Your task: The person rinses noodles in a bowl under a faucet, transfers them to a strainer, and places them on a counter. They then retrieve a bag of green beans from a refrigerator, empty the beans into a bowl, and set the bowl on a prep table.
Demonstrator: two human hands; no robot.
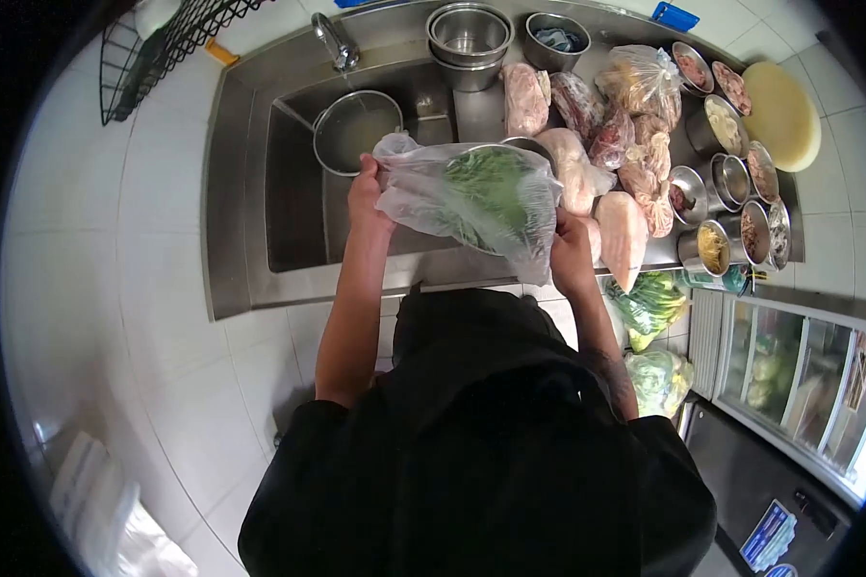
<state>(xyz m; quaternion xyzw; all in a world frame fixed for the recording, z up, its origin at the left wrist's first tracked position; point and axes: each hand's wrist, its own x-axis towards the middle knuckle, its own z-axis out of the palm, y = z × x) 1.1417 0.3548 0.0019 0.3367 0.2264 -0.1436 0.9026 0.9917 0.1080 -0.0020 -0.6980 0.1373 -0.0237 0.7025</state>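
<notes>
A translucent plastic bag (423,183) stretches between my two hands over the front edge of the sink. Green leafy herbs (491,197) show through its middle, and a metal rim shows behind its upper edge. My left hand (368,197) is closed on the bag's bunched left end. At the other end, my right hand (573,250) grips the lower right corner, its fingers partly hidden by the plastic. Behind the left end, a round strainer (359,133) with a handle rests across the sink basin (298,216).
Wrapped pieces of meat (524,101) cover the counter to the right, close to my right hand. Beyond them stand several metal containers (726,125) and a round cutting board (781,117). Stacked pots (469,48) sit beside the faucet (335,43). A glass-door fridge (803,375) stands at lower right.
</notes>
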